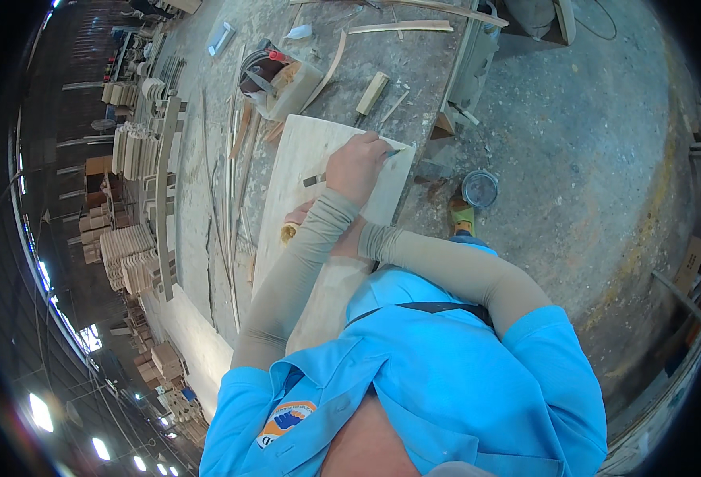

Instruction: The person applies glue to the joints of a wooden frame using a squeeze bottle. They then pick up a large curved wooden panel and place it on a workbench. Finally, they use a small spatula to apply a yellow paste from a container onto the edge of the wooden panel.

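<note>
A pale, flat wooden panel (pixel 295 147) lies on the worktable in front of me. My left hand (pixel 354 168) rests over its far right part, fingers closed round a small, thin tool (pixel 396 152) whose narrow tip points toward the panel's right edge. My right hand (pixel 346 237) crosses beneath my left forearm, which hides much of it. Its visible fingers bend by a round yellow-brown thing (pixel 288 232), perhaps the end of a handle. Between the hands, a short dark strip (pixel 314 180) shows against the panel; whether it is a blade or a mark I cannot tell.
Beyond the panel lie a wooden-handled tool (pixel 373 93) and a cut plastic container (pixel 296 89) holding tools. Long wood strips (pixel 235 159) run along the left. A round can (pixel 479 189) stands on the floor at the right, near my shoe (pixel 462 216). Stacked wooden parts (pixel 132 151) stand far left.
</note>
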